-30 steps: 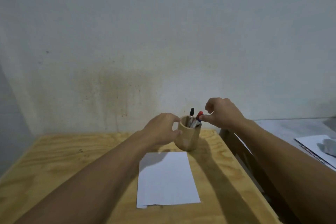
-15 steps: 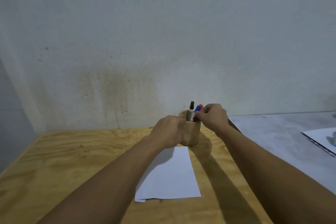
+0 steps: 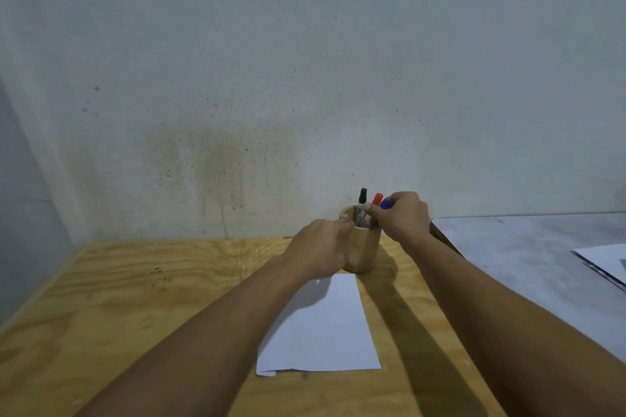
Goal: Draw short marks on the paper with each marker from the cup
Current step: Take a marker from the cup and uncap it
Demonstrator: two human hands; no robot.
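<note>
While the left hand [image 3: 321, 249] wraps the side of the wooden cup [image 3: 364, 252], the right hand [image 3: 401, 217] is over its rim, fingers pinched on the blue marker [image 3: 385, 203]. Red marker [image 3: 376, 199] and black marker [image 3: 362, 196] stand in the cup just left of the right hand. Blank paper [image 3: 325, 328] lies flat on the table [image 3: 135, 298], below both hands, between the forearms.
</note>
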